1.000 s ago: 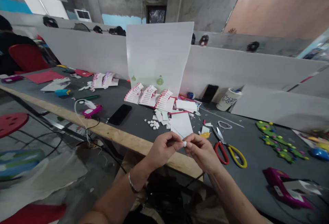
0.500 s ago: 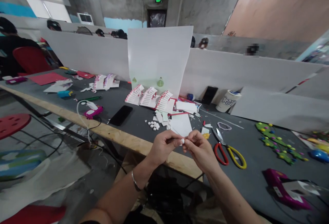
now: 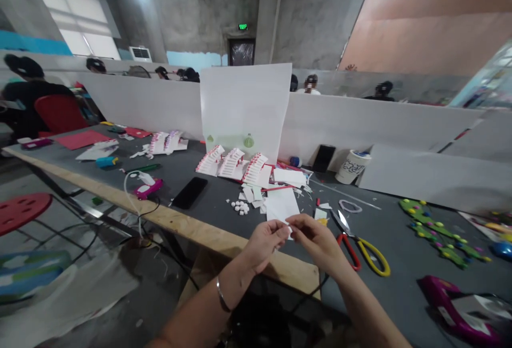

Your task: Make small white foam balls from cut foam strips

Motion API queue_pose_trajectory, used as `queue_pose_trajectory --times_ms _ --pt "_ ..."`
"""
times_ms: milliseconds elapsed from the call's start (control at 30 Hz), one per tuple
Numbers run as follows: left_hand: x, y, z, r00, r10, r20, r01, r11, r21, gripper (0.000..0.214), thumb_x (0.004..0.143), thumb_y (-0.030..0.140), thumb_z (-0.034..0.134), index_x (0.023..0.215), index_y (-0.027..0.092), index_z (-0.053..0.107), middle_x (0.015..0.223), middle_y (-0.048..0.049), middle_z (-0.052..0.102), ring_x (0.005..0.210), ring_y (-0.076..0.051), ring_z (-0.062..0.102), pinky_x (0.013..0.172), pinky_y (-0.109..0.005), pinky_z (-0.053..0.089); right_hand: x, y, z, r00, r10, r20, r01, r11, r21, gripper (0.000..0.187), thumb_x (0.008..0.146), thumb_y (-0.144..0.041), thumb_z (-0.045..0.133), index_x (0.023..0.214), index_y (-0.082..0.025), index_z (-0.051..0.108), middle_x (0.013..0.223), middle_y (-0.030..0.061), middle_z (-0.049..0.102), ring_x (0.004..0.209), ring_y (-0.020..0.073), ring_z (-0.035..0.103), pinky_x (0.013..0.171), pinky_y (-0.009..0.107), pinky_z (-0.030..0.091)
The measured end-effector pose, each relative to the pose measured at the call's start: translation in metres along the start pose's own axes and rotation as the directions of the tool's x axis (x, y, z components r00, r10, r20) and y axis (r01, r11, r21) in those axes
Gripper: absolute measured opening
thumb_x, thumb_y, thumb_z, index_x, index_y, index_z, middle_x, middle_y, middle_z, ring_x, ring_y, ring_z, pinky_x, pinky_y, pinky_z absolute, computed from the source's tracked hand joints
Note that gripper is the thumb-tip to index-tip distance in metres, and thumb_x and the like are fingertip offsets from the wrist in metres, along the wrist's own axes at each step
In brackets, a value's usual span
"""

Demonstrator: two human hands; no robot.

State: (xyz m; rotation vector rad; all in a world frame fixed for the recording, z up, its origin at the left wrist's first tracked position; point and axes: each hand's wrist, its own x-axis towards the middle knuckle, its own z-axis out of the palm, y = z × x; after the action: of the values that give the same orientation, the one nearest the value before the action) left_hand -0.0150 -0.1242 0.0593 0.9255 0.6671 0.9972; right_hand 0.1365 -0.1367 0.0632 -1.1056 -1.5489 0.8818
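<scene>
While my left hand (image 3: 263, 242) and right hand (image 3: 318, 239) pinch a white piece (image 3: 289, 230), apparently working it, continuing calls for light pressure.

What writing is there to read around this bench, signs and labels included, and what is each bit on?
"EXIT": apparently the lower line of the lit green sign above the far door; its upper line is too blurred to read.
White cup: dark markings, too unclear to tell lettering from pattern.
Purple device at right: pale label, too small to read.
</scene>
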Motion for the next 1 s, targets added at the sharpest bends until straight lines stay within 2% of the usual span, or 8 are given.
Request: queue_pose_trajectory --times_ms 133,233,433,500,600,667,833,1000 --pt "0.004 -0.005 -0.005 0.999 0.021 -0.039 -0.021 1.000 0.003 0.046 0.056 0.052 0.082 0.066 0.013 0.059 0.058 0.0040 0.048 0.052 -0.006 0.033 0.051 -0.023 0.021 0.000 0.002 -0.004 0.995 -0.071 0.063 0.078 0.991 -0.111 0.016 0.081 -0.033 0.064 0.093 -0.023 0.068 0.082 0.0051 0.070 0.071 0.0184 0.064 0.064 0.028 0.052" --pt "0.005 -0.009 -0.011 0.999 0.008 -0.040 -0.007 1.000 0.016 0.045 0.055 0.049 0.083 0.066 0.013 0.059 0.057 0.0051 0.047 0.053 -0.006 0.035 0.054 -0.022 0.024 0.001 0.001 -0.004 0.981 -0.141 0.132 0.170 0.953 -0.252 0.010 0.081 -0.028 0.063 0.088 -0.025 0.070 0.080 0.0046 0.069 0.068 0.0179 0.063 0.062 0.028 0.052" --pt "-0.001 -0.005 -0.015 0.999 -0.053 0.008 0.052 0.994 0.096 0.046 0.050 0.048 0.085 0.069 0.013 0.065 0.067 0.0003 0.062 0.067 -0.012 0.052 0.069 -0.026 0.038 -0.001 -0.009 -0.005 0.958 -0.220 0.183 0.275 0.887 -0.372 0.007 0.080 -0.024 0.064 0.078 -0.026 0.070 0.069 0.0027 0.065 0.060 0.0177 0.061 0.056 0.027 0.051" --pt "-0.003 0.001 -0.014 0.999 -0.037 0.016 0.034 0.991 0.126 0.043 0.052 0.047 0.085 0.070 0.013 0.067 0.068 0.0001 0.063 0.067 -0.012 0.053 0.070 -0.026 0.039 -0.003 -0.015 -0.006 0.961 -0.215 0.173 0.267 0.883 -0.386 0.008 0.081 -0.025 0.063 0.078 -0.026 0.071 0.069 0.0027 0.065 0.061 0.0176 0.061 0.058 0.028 0.051" --pt "-0.004 0.010 -0.014 0.998 -0.025 0.064 0.016 0.990 0.141 0.038 0.057 0.043 0.083 0.075 0.013 0.068 0.072 -0.0014 0.065 0.071 -0.012 0.055 0.072 -0.026 0.041 -0.004 -0.020 -0.007 0.971 -0.218 0.097 0.239 0.888 -0.393 0.008 0.083 -0.028 0.064 0.081 -0.026 0.072 0.076 0.0044 0.069 0.070 0.0196 0.065 0.062 0.029 0.052" --pt "-0.005 0.014 -0.015 0.998 0.010 0.054 -0.018 0.990 0.143 0.035 0.059 0.041 0.083 0.075 0.013 0.066 0.072 -0.0002 0.063 0.069 -0.011 0.054 0.070 -0.025 0.041 -0.005 -0.021 -0.008 0.968 -0.240 0.074 0.249 0.875 -0.416 0.008 0.083 -0.028 0.064 0.083 -0.027 0.072 0.079 0.0045 0.070 0.074 0.0200 0.066 0.064 0.029 0.053" --pt "-0.012 0.021 -0.012 0.993 0.111 0.049 -0.120 0.966 0.228 0.029 0.066 0.038 0.078 0.073 0.014 0.064 0.069 0.0007 0.060 0.066 -0.011 0.051 0.065 -0.023 0.041 -0.007 -0.024 -0.006 0.930 -0.362 0.066 0.347 0.804 -0.483 0.008 0.086 -0.026 0.063 0.085 -0.026 0.071 0.078 0.0030 0.071 0.071 0.0171 0.068 0.064 0.026 0.055" --pt "-0.012 0.022 -0.012 0.994 0.055 0.097 -0.069 0.987 0.148 0.026 0.068 0.036 0.077 0.073 0.014 0.065 0.069 0.0009 0.060 0.067 -0.010 0.051 0.065 -0.022 0.039 -0.007 -0.030 -0.005 0.896 -0.437 0.082 0.421 0.774 -0.472 0.007 0.086 -0.020 0.064 0.086 -0.024 0.070 0.078 0.0023 0.070 0.071 0.0148 0.067 0.064 0.023 0.055"
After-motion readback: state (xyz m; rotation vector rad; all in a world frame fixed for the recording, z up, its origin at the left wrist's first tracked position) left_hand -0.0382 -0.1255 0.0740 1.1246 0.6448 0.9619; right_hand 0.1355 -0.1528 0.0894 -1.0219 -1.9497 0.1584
